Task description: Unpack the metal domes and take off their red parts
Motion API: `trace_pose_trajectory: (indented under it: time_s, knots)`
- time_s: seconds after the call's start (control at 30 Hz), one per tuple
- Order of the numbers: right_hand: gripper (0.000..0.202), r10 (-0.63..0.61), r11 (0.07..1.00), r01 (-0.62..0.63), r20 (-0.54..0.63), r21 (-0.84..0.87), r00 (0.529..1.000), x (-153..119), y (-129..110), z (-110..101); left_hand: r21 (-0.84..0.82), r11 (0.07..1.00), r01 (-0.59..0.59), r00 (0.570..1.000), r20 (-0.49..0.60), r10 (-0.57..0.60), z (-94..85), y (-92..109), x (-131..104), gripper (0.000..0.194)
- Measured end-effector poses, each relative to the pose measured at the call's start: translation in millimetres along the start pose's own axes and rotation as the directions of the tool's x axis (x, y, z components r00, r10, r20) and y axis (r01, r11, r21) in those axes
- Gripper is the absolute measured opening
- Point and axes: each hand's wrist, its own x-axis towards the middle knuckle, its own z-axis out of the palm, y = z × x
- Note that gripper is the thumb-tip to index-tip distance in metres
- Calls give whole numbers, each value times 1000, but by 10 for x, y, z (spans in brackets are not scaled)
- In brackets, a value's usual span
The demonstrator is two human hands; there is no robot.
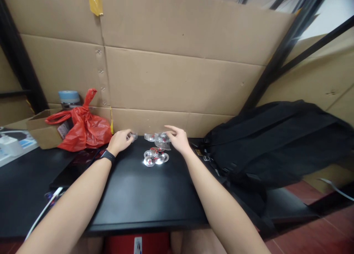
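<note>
My left hand (121, 141), with a dark band on its wrist, is closed around a small clear plastic packet (134, 136) near the back of the black table. What the packet holds is too blurred to tell. Over to the right, my right hand (179, 139) has its index finger stretched out and apart from the thumb. Its fingertips touch the right end of a group of clear plastic packets (156, 137) with silvery, red-dotted contents. Just in front of these lies a loose pile of shiny round metal discs (155, 157) with red bits at their centres.
A knotted red plastic bag (87, 130), a small cardboard box (45, 130) and a blue-lidded container (68, 97) stand at left. Beside my left forearm lies a dark flat device (73, 169). A black backpack (271, 147) fills the right side. Cardboard (171, 80) walls the back.
</note>
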Motion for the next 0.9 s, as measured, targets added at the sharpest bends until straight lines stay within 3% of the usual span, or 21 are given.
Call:
trace_pose_trajectory:
  time_s: [0.1,0.23,0.43,0.7,0.9]
  knots:
    - [35,32,999,-29,-71,44,997,2,-48,13,5,1000,3,1000,-5,-3,18,-21,-2,25]
    - [33,-38,999,38,-20,-7,999,-8,-69,-4,7,1000,10,1000,-7,-10,62,-79,-3,26]
    - [28,-58,998,58,59,-1,997,-25,-95,18,-49,998,-34,999,-1,34,131,-157,-13,45]
    - [24,12,998,-12,-3,60,1000,-24,-99,78,160,986,-54,998,0,55,126,-121,-26,53]
    - [21,63,994,-61,-18,89,998,-15,-55,91,171,984,-51,999,7,51,160,-149,-31,51]
